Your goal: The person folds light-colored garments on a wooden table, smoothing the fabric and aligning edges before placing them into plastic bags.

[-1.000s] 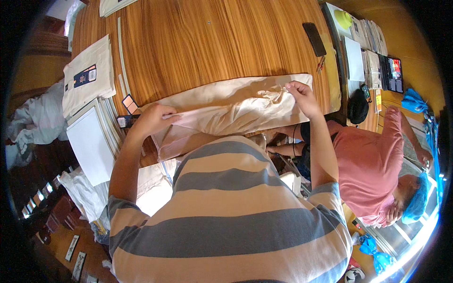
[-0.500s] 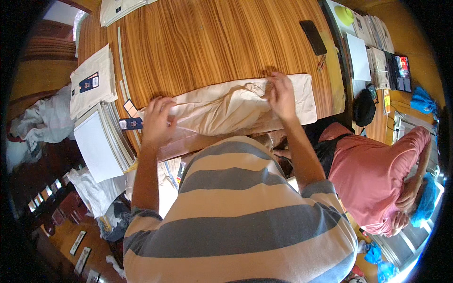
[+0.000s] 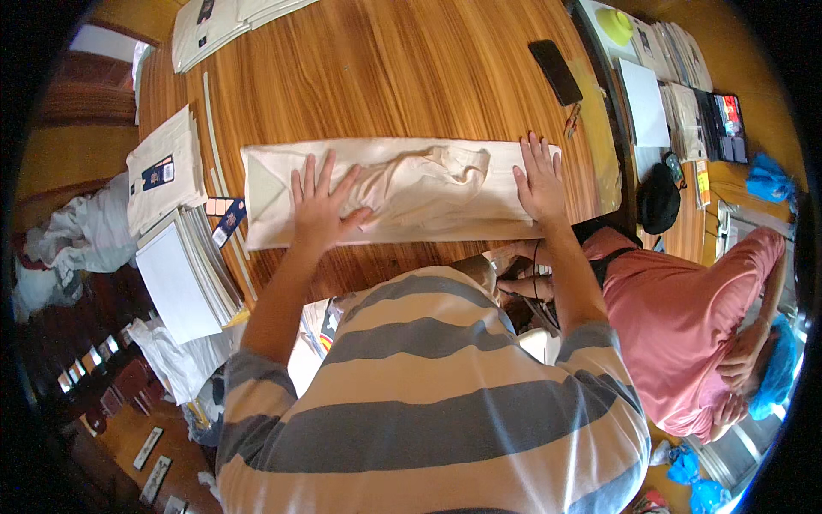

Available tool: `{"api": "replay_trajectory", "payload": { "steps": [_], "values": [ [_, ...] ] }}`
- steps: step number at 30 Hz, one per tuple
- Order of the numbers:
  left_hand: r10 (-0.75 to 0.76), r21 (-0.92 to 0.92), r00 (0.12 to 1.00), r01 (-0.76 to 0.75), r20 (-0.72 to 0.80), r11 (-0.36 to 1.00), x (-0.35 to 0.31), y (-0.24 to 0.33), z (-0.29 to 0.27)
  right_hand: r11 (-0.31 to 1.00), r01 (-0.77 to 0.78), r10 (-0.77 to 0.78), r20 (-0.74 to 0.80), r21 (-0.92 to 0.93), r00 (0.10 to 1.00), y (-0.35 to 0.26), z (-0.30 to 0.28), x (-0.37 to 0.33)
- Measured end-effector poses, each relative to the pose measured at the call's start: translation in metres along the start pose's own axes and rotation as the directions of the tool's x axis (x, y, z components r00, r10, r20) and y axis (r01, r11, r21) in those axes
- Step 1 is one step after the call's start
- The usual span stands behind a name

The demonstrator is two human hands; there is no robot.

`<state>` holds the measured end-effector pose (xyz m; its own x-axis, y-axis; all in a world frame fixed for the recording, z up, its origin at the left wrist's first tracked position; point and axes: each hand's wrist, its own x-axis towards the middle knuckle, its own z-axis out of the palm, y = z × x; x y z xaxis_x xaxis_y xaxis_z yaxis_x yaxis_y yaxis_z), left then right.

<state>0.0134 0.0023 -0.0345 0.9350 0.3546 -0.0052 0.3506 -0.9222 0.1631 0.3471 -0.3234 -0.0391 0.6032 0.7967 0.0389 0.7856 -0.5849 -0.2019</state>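
Observation:
A cream cloth garment [image 3: 402, 223], folded into a long strip, lies near the table's front edge. Its middle is wrinkled and its left end shows a diagonal fold. My left hand [image 3: 321, 206] presses flat on the left part with fingers spread. Over at the right end, my right hand [image 3: 541, 184] rests flat on the fabric, fingers stretched out. Just left of the garment are a navy hang tag [image 3: 229, 224] and a small pale card [image 3: 220, 206]; whether they are attached to it I cannot tell.
Folded cream garments [image 3: 163, 167] and a stack of white sheets [image 3: 181, 278] stand at the left; more folded garments [image 3: 214, 34] lie at the far left. A black phone [image 3: 555, 72] sits at the far right of the wooden table [image 3: 411, 77]. A person in pink [image 3: 685, 317] is at the right.
Both hands have moved right and flattened onto the garment. The strip now lies straighter, with its left end uncovered. The hang tag and card beside it have shifted and turned.

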Motion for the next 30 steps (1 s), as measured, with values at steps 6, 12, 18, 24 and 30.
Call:
{"api": "replay_trajectory", "payload": {
  "steps": [6,12,18,24,30],
  "values": [
    [0.250,0.110,0.964,-0.259,0.093,0.959,0.117,-0.072,-0.017,0.988,-0.144,0.138,-0.115,-0.051,0.984,-0.023,0.021,-0.014],
    [0.220,-0.050,0.934,-0.243,-0.281,0.969,0.162,-0.111,-0.035,0.999,0.023,-0.027,0.078,0.046,0.997,-0.039,-0.020,-0.035],
    [0.499,-0.570,0.848,-0.503,-0.179,0.650,0.069,0.156,0.020,0.995,0.096,-0.096,-0.002,0.022,0.995,0.010,-0.014,-0.045],
    [0.414,0.079,0.909,-0.410,-0.044,0.909,0.007,0.251,0.054,0.938,0.293,-0.304,0.035,0.185,0.952,0.011,-0.027,-0.056],
    [0.244,-0.535,0.964,-0.151,0.107,0.831,-0.028,0.254,0.059,0.847,0.482,-0.524,0.208,0.223,0.826,0.021,-0.025,-0.079]
  ]
}}
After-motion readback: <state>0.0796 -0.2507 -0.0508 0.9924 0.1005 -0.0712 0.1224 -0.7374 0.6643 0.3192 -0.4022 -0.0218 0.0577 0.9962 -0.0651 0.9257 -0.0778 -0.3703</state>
